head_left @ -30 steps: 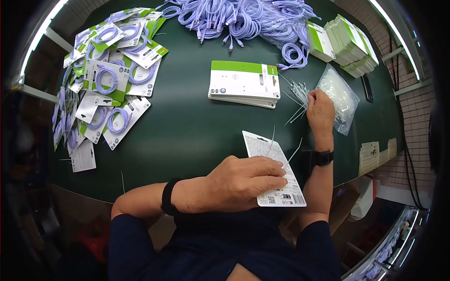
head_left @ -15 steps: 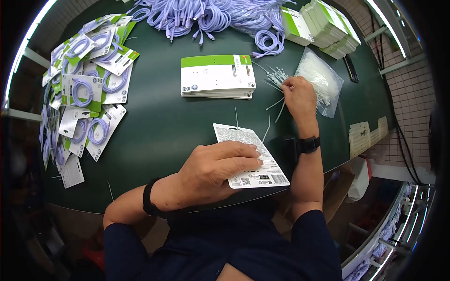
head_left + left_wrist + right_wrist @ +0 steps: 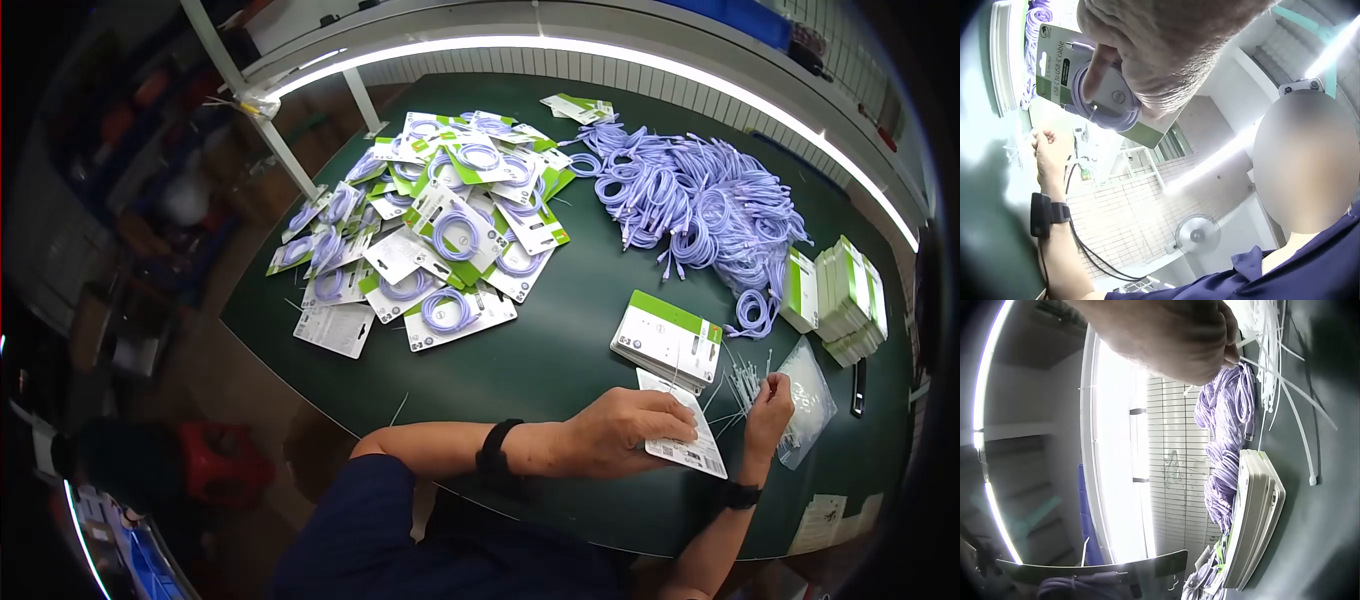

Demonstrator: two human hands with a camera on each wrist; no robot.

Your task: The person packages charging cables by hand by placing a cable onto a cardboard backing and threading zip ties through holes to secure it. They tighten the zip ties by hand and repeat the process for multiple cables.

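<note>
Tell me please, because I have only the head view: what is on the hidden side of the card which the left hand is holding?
Observer: The left wrist view shows a coiled light-purple cable on that side of the card.
Operator: Thank you. Is something touching this coil from there?
Observer: Yes, one finger of the left hand lies across it.
Operator: And which product name is printed on that side?
Observer: It reads "USB-C to USB-C cable".

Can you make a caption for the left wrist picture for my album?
The left grip holds a card with a coiled purple cable.
</note>
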